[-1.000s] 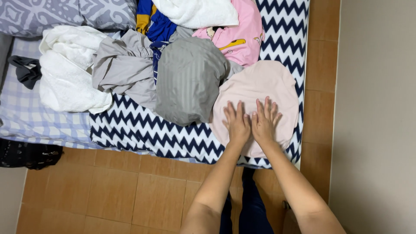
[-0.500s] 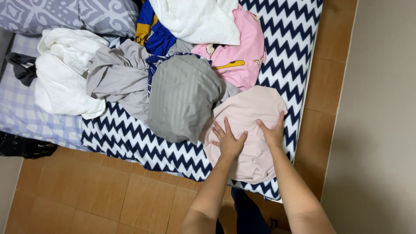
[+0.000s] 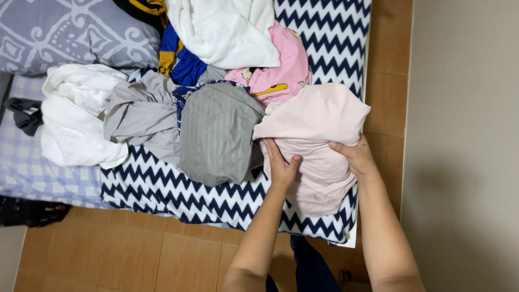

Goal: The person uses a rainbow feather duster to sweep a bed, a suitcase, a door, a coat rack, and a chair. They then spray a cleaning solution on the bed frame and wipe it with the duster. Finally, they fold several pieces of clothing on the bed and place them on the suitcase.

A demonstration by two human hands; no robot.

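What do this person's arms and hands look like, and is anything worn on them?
Both forearms are bare up to the bottom edge of the picture: no sleeves show. The left hand and the right hand wear no gloves, and no watch, bracelet or ring shows. The fingernails look short and plain, without visible polish.

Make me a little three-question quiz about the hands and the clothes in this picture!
1. True or false: both hands grip the pale pink garment.
2. Which lies just left of it? A) grey striped garment B) white towel C) black cloth
3. Fill in: the clothes lie on a navy and white ______-patterned blanket.

Key: 1 true: left hand and right hand both pinch its folds. 2 A. 3 zigzag.
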